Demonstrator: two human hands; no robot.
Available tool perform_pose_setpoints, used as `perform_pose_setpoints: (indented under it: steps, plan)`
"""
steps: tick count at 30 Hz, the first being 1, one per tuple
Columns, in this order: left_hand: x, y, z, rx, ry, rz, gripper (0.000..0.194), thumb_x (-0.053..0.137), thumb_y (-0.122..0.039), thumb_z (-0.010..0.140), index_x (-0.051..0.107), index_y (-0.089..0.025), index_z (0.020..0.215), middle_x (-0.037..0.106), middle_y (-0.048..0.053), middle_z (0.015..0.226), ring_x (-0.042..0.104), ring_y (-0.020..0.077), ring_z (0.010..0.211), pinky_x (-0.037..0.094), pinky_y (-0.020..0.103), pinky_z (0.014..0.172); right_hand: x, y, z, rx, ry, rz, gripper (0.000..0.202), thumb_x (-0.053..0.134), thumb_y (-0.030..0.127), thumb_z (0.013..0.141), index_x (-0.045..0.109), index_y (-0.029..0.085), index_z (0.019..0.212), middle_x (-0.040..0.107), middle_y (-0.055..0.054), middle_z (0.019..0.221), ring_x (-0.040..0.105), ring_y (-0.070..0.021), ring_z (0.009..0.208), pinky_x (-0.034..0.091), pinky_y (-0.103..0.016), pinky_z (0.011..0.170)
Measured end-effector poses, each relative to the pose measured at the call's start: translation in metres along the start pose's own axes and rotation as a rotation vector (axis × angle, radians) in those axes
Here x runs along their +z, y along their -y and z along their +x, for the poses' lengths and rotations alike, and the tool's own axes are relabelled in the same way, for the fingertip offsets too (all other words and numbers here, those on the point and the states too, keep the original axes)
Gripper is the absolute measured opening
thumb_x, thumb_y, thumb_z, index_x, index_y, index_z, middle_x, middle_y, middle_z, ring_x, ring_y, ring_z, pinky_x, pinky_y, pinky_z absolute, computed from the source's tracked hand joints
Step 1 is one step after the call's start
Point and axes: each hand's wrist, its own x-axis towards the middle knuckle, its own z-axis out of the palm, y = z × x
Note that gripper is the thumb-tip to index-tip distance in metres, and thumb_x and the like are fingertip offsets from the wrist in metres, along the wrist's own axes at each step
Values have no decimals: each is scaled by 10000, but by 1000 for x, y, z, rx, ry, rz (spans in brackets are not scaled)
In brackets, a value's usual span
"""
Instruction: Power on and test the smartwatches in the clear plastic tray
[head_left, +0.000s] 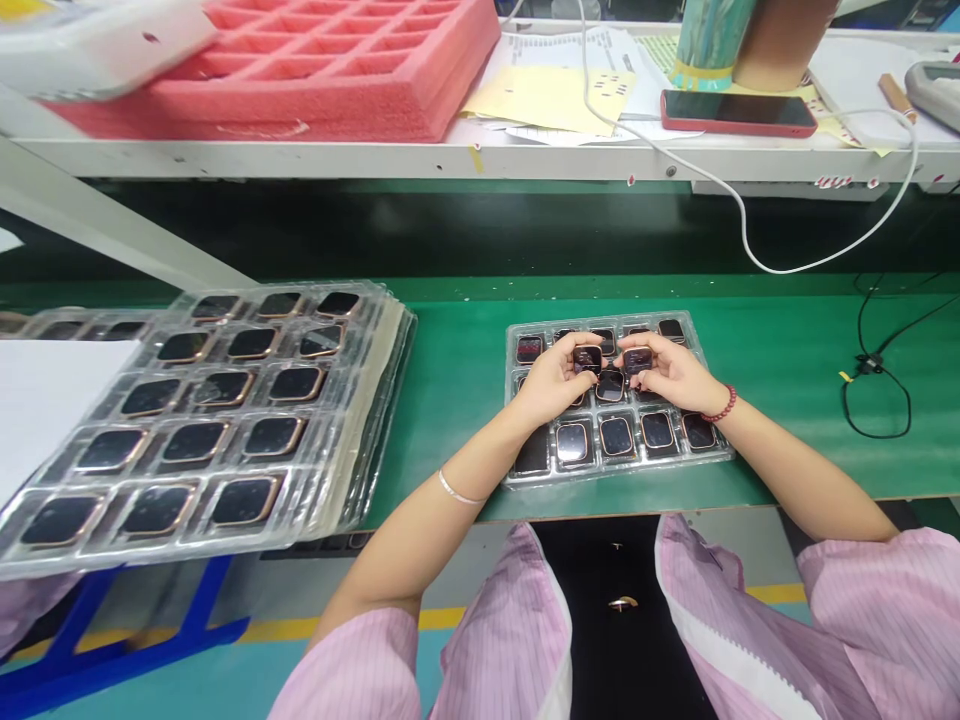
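Over a clear plastic tray (592, 474) on the green table, both my hands are at work. My left hand (553, 380) is closed on a dark square watch case (587, 359) with a gold-coloured rim, gripped between thumb and fingers. A similar watch case (637, 360) sits between the thumb and fingers of my right hand (673, 374). Between and just below the two hands another watch case (610, 385) lies in the tray. More cases fill the front row, among them one with a bright reflection (572, 441). My hands partly cover the back rows.
At the left a tall stack of clear trays (352, 400) holds more watch cases, with white paper (52, 400) on it. A shelf (360, 160) above bears pink foam (360, 100), papers and a phone (739, 113). A white cable (742, 215) hangs down; a black cable (874, 365) lies right.
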Motion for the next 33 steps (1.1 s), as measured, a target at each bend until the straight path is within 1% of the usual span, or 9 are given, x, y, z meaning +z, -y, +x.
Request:
perform_pose_setpoints:
  steps: [5, 9, 14, 16, 18, 21, 28, 31, 33]
  plan:
    - [-2, 0, 2, -20, 3, -114, 613, 781, -131, 680, 564, -164, 1252, 731, 65, 1018, 708, 191, 979, 541, 302, 863, -1, -4, 1, 15, -3, 89, 551, 710, 166, 833, 525, 244, 1346, 669, -91, 1215, 692, -180, 948, 623, -296, 746]
    - [-10, -3, 5, -68, 42, -347, 758, 863, -217, 651, 539, -204, 1336, 722, 66, 1106, 694, 126, 768, 512, 226, 646, -10, -4, 3, 94, -48, 349, 694, 780, 191, 799, 469, 283, 1413, 645, -80, 1310, 677, -113, 781, 618, -241, 645]
    - [-17, -9, 5, -101, 52, -519, 715, 868, -261, 673, 599, -196, 1332, 735, 66, 1073, 670, 78, 666, 469, 168, 531, -22, -3, 5, 215, -126, 559, 626, 792, 190, 779, 542, 251, 1349, 713, -48, 1200, 690, -91, 714, 621, -215, 636]
    - [-19, -10, 5, -119, 49, -545, 610, 819, -340, 742, 632, -170, 1297, 749, 87, 1075, 689, 93, 681, 498, 172, 540, -25, -4, 7, 238, -151, 593, 508, 763, 299, 835, 579, 228, 1302, 744, -55, 1142, 699, -103, 691, 630, -228, 632]
    - [-20, -10, 7, -152, 38, -572, 511, 722, -442, 832, 662, -146, 1244, 760, 120, 1103, 722, 131, 736, 531, 187, 552, -27, -5, 8, 271, -163, 623, 428, 660, 476, 914, 615, 199, 1237, 770, -79, 1086, 709, -131, 667, 637, -258, 607]
    - [-21, -10, 10, -222, 19, -619, 529, 556, -558, 921, 688, -112, 1173, 769, 166, 1123, 759, 197, 822, 561, 219, 553, -29, -4, 10, 330, -141, 673, 551, 483, 646, 961, 637, 165, 1181, 792, -113, 1036, 720, -160, 630, 629, -282, 554]
    - [-23, -11, 13, -322, 16, -709, 629, 402, -616, 978, 701, -76, 1100, 774, 204, 1097, 765, 199, 774, 569, 231, 545, -28, 1, 10, 383, -95, 745, 568, 458, 651, 961, 650, 146, 1137, 806, -118, 974, 739, -171, 629, 617, -265, 518]
    - [-24, -9, 13, -287, 34, -652, 616, 465, -640, 951, 697, -93, 1113, 776, 191, 1091, 759, 191, 753, 571, 237, 559, -28, -1, 9, 362, -75, 706, 558, 492, 663, 946, 634, 162, 1147, 802, -115, 1004, 741, -171, 646, 623, -270, 530]
    - [-23, -7, 11, -253, 44, -590, 529, 595, -582, 909, 682, -119, 1150, 775, 163, 1101, 751, 170, 745, 564, 226, 572, -27, -3, 8, 322, -49, 662, 501, 588, 620, 921, 607, 181, 1161, 795, -103, 1041, 741, -153, 664, 624, -250, 549]
